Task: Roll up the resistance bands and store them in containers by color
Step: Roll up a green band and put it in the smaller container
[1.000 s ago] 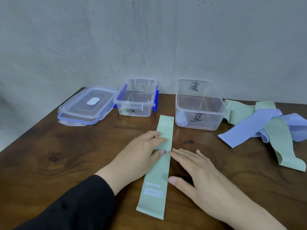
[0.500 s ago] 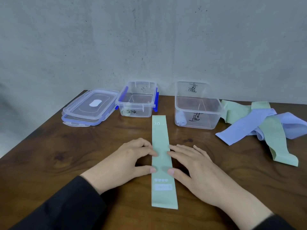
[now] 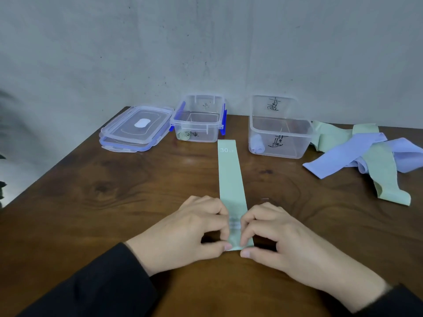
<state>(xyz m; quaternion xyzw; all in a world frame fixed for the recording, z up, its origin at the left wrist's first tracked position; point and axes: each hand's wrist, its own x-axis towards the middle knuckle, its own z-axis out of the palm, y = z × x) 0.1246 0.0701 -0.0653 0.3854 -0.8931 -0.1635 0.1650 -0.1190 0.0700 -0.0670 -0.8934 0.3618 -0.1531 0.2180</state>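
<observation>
Grey plaster wall is seen behind a dark wooden table, on which all items are carried. Since the previous second, both hands have been drawn back from the middle of the green band to its near end, and flat fingers have been replaced by curled ones; this is judged to mark the start of the roll, alignment being complete. The left hand and the right hand are set against opposite sides of the band, and its near end is pinched between thumb and curled fingers of each. The band is laid straight from the near centre of the table toward the far edge, its far end resting between the two containers. The left container, near the far edge, holds a rolled green band; the right container holds a rolled blue band. Unrolled bands, blue and green, are heaped toward the far right corner. Two stacked lids are placed toward the far left corner.
</observation>
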